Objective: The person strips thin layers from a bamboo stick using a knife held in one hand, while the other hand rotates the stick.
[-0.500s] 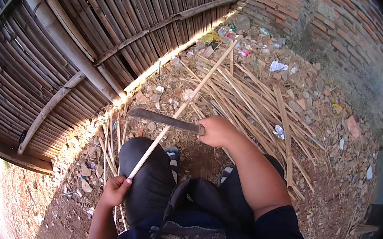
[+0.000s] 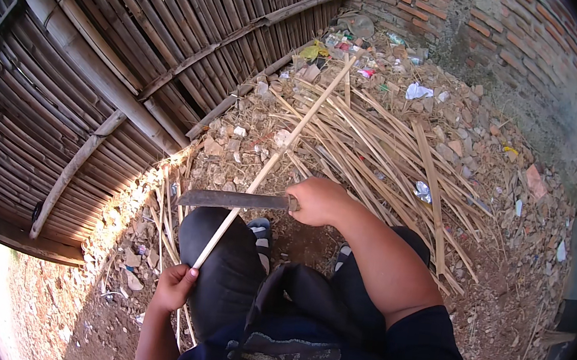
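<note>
My left hand point(image 2: 174, 286) is closed around the near end of a long pale bamboo strip point(image 2: 273, 158), beside my left knee. The strip slants away over that knee, its far end over the rubble. My right hand point(image 2: 316, 201) grips the handle of a machete point(image 2: 236, 200). The wide dark blade points left and lies across the strip just in front of my knees. Whether the blade's edge bites into the strip, I cannot tell. Most of the machete's handle is hidden inside my fist.
Ahead and to the right, a pile of split bamboo strips point(image 2: 384, 155) covers stony ground with scraps of litter. More thin strips point(image 2: 165, 219) lie left of my knee. A bamboo slat wall point(image 2: 170, 31) rises on the left, a brick wall point(image 2: 510, 42) at the back right.
My right hand has drawn the machete nearer to me and slightly left along the strip. My left hand keeps its hold in nearly the same place.
</note>
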Available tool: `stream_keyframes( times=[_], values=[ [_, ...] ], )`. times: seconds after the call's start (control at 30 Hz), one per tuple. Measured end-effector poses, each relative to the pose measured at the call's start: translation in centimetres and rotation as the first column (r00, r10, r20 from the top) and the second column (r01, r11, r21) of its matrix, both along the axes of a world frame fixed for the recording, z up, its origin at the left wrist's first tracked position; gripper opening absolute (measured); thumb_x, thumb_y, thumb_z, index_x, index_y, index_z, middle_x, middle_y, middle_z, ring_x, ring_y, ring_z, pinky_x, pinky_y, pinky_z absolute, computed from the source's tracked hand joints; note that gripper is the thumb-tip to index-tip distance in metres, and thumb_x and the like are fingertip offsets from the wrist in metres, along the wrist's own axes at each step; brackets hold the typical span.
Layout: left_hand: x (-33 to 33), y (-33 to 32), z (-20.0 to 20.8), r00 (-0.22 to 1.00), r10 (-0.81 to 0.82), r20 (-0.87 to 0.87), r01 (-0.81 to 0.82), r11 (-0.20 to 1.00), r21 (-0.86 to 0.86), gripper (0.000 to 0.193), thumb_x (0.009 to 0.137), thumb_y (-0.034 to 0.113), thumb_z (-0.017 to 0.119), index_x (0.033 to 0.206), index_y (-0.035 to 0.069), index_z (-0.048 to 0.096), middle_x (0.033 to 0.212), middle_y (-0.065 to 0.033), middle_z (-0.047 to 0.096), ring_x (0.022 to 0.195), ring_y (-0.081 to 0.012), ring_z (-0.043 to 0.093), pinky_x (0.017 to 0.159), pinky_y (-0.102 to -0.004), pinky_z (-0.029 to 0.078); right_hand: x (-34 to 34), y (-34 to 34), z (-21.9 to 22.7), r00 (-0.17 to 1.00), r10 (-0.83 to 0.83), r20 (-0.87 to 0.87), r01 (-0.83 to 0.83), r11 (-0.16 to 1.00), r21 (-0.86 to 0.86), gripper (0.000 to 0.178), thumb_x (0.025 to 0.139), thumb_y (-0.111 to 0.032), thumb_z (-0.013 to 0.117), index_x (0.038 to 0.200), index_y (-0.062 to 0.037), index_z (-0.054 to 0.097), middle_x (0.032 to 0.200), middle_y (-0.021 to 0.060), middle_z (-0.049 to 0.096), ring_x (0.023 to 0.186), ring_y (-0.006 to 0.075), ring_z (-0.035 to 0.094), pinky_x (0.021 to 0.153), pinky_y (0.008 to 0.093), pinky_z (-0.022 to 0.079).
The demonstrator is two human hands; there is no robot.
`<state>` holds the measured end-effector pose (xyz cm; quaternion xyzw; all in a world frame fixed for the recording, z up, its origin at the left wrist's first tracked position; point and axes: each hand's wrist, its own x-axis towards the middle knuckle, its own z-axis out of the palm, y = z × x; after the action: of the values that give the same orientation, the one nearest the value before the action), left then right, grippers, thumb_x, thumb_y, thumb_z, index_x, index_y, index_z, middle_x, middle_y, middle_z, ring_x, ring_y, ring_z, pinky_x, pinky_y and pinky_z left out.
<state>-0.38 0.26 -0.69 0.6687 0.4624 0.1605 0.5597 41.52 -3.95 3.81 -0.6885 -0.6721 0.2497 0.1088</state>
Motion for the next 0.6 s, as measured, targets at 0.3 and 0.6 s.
stream_keyframes(
  times=[0.3, 0.6],
  values=[
    [-0.2, 0.2, -0.2, 1.000, 0.006, 0.009, -0.006, 1.000, -0.024, 0.044, 0.106, 0.032, 0.064, 0.070, 0.006, 0.057, 0.061, 0.0059, 0.052, 0.056, -0.0041, 0.041, 0.051, -0.0255, 0.033, 0.1, 0.2, -0.5, 1.000, 0.010, -0.015, -0.010, 1.000, 0.025, 0.022, 0.080, -0.023, 0.075, 0.098, -0.0107, 0.072, 0.093, 0.0162, 0.073, 0.095, 0.0380, 0.071, 0.083, 0.0510, 0.057],
    [-0.4, 0.3, -0.3, 1.000, 0.002, 0.009, -0.002, 1.000, -0.026, 0.044, 0.105, 0.033, 0.065, 0.071, 0.007, 0.057, 0.062, 0.0053, 0.053, 0.057, -0.0043, 0.042, 0.052, -0.0252, 0.034, 0.1, 0.3, -1.4, 1.000, 0.015, -0.026, -0.014, 0.999, 0.046, 0.023, 0.080, -0.023, 0.076, 0.099, -0.0106, 0.073, 0.092, 0.0175, 0.073, 0.094, 0.0385, 0.071, 0.083, 0.0504, 0.057]
  ],
)
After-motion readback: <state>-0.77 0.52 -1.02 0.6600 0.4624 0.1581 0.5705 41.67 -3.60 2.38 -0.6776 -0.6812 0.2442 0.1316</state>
